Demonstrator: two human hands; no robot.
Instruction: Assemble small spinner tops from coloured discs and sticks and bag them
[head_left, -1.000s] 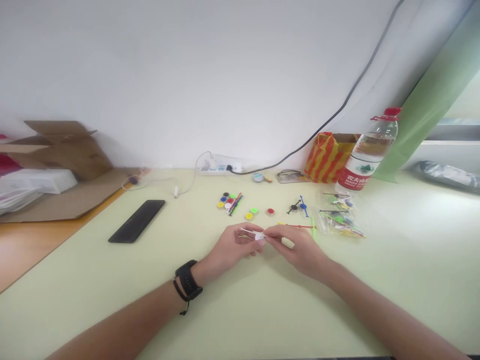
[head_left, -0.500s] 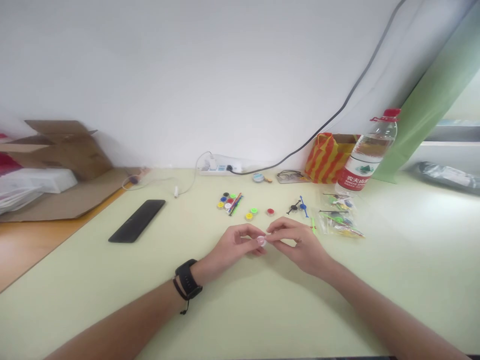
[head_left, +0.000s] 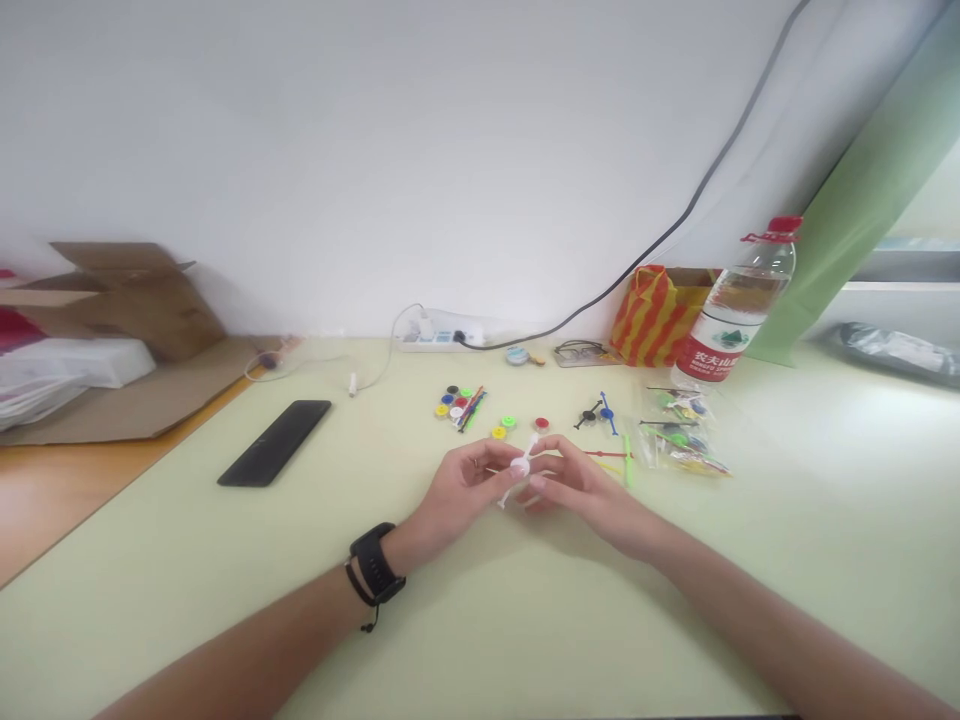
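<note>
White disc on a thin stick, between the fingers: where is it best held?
Pinch the small white plastic disc on its thin stick by the disc's rim, from its two sides, as the left hand and right hand seem to. The stick juts out slanted above and below and looks too thin for a firm grip.

The small white piece (head_left: 520,466) pinched between the left hand (head_left: 457,492) and the right hand (head_left: 585,488) is partly covered by fingertips (head_left: 540,481); its form cannot be made out. The left forearm (head_left: 247,645) and right forearm (head_left: 780,645) are cut off by the lower edge. The coloured bits (head_left: 459,403) at 12 o'clock of the hands are too small to be identified. The contents of the clear bags (head_left: 679,432) at 2 o'clock are blurred. The cardboard box (head_left: 112,290) at 10 o'clock is cropped by the left edge.
</note>
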